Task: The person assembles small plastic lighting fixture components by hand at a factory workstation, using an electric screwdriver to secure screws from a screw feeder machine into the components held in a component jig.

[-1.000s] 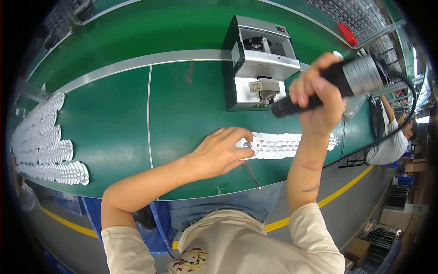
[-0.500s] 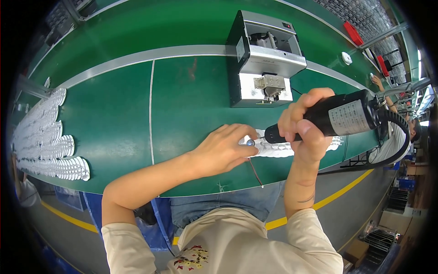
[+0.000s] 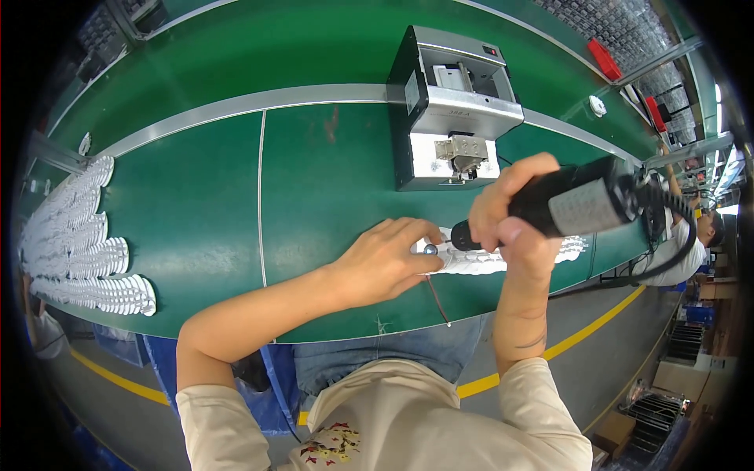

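My right hand [image 3: 518, 228] is wrapped round a black electric screwdriver [image 3: 579, 208], held almost level with its tip to the left. That tip reaches a small white part with a shiny round bluish centre [image 3: 430, 250]. My left hand [image 3: 383, 255] pinches this part between thumb and fingers on the bench; the fingers hide some of it. From its near side a thin dark red wire [image 3: 437, 302] runs toward the bench edge. A row of similar white parts [image 3: 475, 264] lies under the screwdriver, partly covered by my right hand.
A silver and black bench machine [image 3: 463, 110] stands beyond my hands. Overlapping rows of white parts [image 3: 94, 243] fill the bench's left end. The screwdriver's thick black cable [image 3: 682, 255] loops down at the right. Another person [image 3: 679, 255] works at the far right.
The screwdriver and my right hand have shifted slightly left. In the machine's upper opening a white surface shows where a dark one was. My left hand keeps its grip.
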{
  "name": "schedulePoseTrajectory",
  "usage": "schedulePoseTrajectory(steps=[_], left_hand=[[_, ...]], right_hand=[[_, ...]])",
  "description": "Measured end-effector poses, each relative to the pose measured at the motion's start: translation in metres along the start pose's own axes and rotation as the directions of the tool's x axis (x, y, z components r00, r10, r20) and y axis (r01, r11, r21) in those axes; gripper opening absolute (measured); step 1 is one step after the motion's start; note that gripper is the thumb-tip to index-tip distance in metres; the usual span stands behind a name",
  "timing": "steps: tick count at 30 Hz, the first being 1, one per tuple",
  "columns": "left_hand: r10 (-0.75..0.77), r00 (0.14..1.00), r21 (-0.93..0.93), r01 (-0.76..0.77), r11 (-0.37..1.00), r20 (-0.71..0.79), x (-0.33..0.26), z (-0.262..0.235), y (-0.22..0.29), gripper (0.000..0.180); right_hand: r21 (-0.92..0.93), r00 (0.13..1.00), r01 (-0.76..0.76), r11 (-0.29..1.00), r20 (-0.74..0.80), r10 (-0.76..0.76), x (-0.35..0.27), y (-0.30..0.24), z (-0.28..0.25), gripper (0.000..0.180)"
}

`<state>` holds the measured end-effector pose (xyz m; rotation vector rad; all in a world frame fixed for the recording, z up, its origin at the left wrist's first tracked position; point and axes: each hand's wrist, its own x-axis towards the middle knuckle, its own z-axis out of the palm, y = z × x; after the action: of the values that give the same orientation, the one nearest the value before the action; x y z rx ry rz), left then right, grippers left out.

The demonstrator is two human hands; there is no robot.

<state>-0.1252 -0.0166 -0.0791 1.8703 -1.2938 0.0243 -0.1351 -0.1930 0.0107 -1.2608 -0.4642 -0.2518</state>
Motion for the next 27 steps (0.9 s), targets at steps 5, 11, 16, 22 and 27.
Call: schedulePoseTrajectory(steps=[5, 11, 16, 22, 27], left_hand=[[0.013, 1.000, 0.019, -0.013, 1.000, 0.013, -0.001, 0.002, -0.002, 0.029], [0.022, 1.000, 0.004, -0.022, 1.000, 0.004, -0.003, 0.003, -0.004, 0.029], [0.018, 0.999, 0.004, -0.018, 1.000, 0.033, -0.001, 0.000, -0.002, 0.029], [0.009, 1.000, -0.008, -0.009, 1.000, 0.020, -0.004, 0.001, -0.004, 0.029], [0.018, 1.000, 0.000, -0.018, 1.000, 0.017, -0.003, -0.001, -0.002, 0.029]], right_hand=[[0.051, 0.961, 0.250, 0.967, -0.132, -0.241, 0.035, -0.020, -0.011, 0.035], [-0.146, 0.945, 0.241, 0.959, -0.189, -0.267, 0.068, -0.015, -0.015, 0.030], [-0.132, 0.965, 0.143, 0.981, -0.202, -0.168, 0.074, -0.007, -0.011, 0.024], [-0.058, 0.971, 0.106, 0.993, -0.209, -0.116, 0.056, -0.009, -0.009, 0.028], [-0.031, 0.992, 0.075, 0.997, -0.101, -0.078, 0.006, -0.017, 0.000, 0.032]])
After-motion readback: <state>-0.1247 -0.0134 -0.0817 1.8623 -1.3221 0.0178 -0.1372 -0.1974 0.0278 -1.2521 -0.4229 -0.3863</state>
